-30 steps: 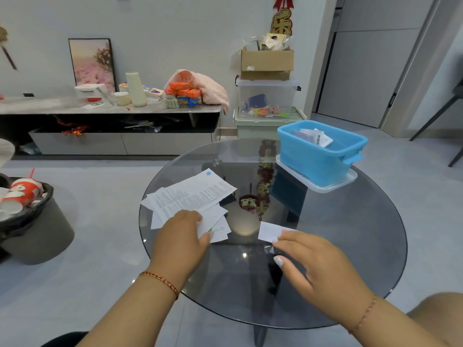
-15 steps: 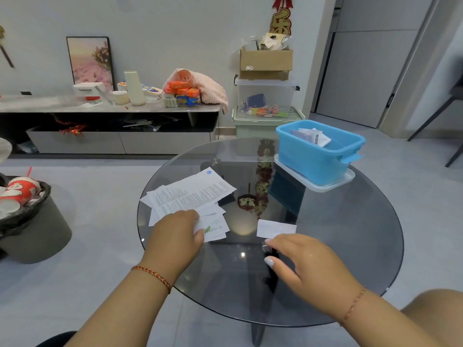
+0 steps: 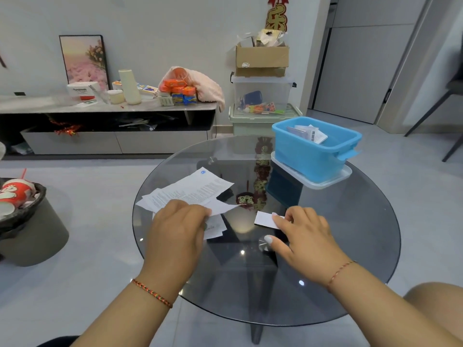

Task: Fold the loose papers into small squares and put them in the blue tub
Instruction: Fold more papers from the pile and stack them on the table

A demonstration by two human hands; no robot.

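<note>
Our two hands at the round glass table [image 3: 350, 246], papers under both.

Our left hand [image 3: 175, 231] pinches a white slip [image 3: 223, 207] lifted off the loose papers [image 3: 190, 189], which lie spread on the left half of the glass. Our right hand [image 3: 303, 234] rests its fingertips on a small folded paper [image 3: 263, 219] lying flat near the table's middle, thumb out on the glass. The blue tub [image 3: 313, 156] stands on a clear lid [image 3: 325, 180] at the far right of the table, with folded papers [image 3: 310, 134] already inside. Behind the table we see stacked storage boxes [image 3: 261, 96] and a low cabinet [image 3: 107, 126]; a dark bin [image 3: 32, 229] stands on the floor at the left.
</note>
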